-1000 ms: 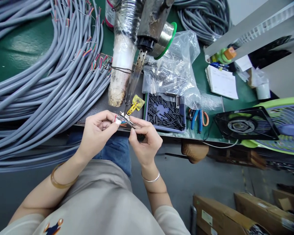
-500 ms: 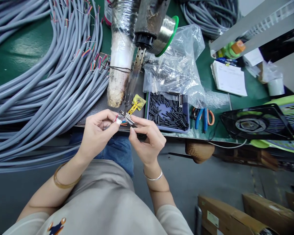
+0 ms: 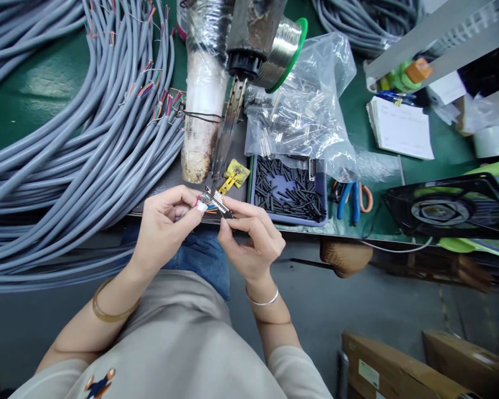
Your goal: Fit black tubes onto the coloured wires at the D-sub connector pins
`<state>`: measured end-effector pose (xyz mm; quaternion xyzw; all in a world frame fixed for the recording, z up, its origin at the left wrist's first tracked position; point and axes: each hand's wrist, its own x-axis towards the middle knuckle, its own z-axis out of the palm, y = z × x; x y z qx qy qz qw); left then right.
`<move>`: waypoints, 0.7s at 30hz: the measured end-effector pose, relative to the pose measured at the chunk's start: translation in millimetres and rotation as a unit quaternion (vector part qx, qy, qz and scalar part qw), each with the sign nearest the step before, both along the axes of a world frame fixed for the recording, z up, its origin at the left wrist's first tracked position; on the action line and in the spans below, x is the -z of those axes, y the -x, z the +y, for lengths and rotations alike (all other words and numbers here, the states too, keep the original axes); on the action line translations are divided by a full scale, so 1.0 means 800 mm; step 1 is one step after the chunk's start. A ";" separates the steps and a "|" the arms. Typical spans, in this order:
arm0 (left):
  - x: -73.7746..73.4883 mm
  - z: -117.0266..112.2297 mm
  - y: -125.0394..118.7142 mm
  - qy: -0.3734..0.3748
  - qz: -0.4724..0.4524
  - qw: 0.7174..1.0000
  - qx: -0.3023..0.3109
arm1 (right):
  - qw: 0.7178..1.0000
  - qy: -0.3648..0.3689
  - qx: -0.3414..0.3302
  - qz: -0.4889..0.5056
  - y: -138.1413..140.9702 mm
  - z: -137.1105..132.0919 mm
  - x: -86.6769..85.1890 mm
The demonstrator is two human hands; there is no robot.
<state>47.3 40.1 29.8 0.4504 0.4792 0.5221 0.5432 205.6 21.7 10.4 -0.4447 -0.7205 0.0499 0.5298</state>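
My left hand (image 3: 164,224) pinches the stripped end of a grey cable, its coloured wires (image 3: 208,208) fanned out at the fingertips. My right hand (image 3: 251,235) grips a small metal connector (image 3: 218,203) by its lower right end, pressed against those wires at the front edge of the green bench (image 3: 37,83). Just above the connector a soldering iron tip (image 3: 227,141) points down from a wrapped holder (image 3: 202,105), beside a yellow clip (image 3: 235,174).
Thick bundles of grey cable (image 3: 79,138) fill the left of the bench. A blue tray of black sleeves (image 3: 289,191), a clear bag of parts (image 3: 303,111), a solder spool (image 3: 285,50), blue-handled pliers (image 3: 351,199), a notepad (image 3: 401,127) and a fan (image 3: 444,208) lie right. Cardboard boxes (image 3: 399,371) are on the floor.
The view has drifted slightly, so the bench items sit further right. Both hands stay together on the connector and wires, with the right fingers shifted a little.
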 end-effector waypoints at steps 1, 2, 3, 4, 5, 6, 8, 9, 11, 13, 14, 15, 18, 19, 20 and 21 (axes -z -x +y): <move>0.001 0.000 0.000 0.005 0.000 1.000 0.000 | 1.000 0.001 0.001 -0.003 0.000 0.000 0.001; 0.002 0.001 0.000 0.010 -0.001 1.000 -0.001 | 1.000 0.002 0.002 -0.005 0.000 0.000 0.001; 0.002 0.001 -0.001 0.015 0.000 1.000 -0.003 | 1.000 0.003 0.003 -0.008 0.000 0.000 0.002; 0.001 0.001 -0.001 0.019 0.002 1.000 -0.005 | 1.000 0.004 0.003 -0.010 0.000 0.001 0.002; 0.000 0.001 -0.002 0.020 0.004 1.000 -0.007 | 1.000 0.003 0.003 -0.011 0.001 0.001 0.002; -0.001 0.001 -0.002 0.020 0.005 1.000 -0.010 | 1.000 0.003 0.003 -0.011 0.001 0.002 0.002; -0.005 0.000 -0.003 0.014 0.009 1.000 -0.016 | 1.000 -0.001 0.002 -0.008 0.002 0.003 0.001; -0.007 -0.001 -0.004 0.011 0.013 1.000 -0.020 | 1.000 -0.003 0.002 -0.006 0.002 0.003 0.000; -0.010 -0.003 -0.004 0.001 0.022 0.999 -0.027 | 1.000 -0.006 0.003 -0.007 0.003 0.003 -0.002; -0.010 -0.004 -0.004 -0.005 0.030 0.999 -0.032 | 1.000 -0.007 0.007 -0.016 0.003 0.001 -0.003; -0.010 -0.004 -0.003 -0.005 0.031 0.999 -0.032 | 1.000 -0.006 0.010 -0.023 0.003 0.000 -0.003; -0.009 -0.004 -0.003 -0.003 0.032 0.999 -0.031 | 0.999 -0.006 0.013 -0.030 0.003 -0.001 -0.002; -0.006 -0.005 -0.003 0.017 0.038 0.999 -0.022 | 0.999 -0.008 0.019 -0.048 0.002 -0.005 0.000; -0.006 -0.005 -0.003 0.022 0.039 0.999 -0.020 | 0.998 -0.006 0.019 -0.052 0.002 -0.006 0.000; -0.006 -0.005 -0.004 0.024 0.040 0.999 -0.019 | 0.998 -0.005 0.019 -0.053 0.001 -0.006 0.001; -0.007 -0.004 -0.004 0.024 0.040 0.999 -0.019 | 0.998 -0.003 0.020 -0.053 0.002 -0.006 0.001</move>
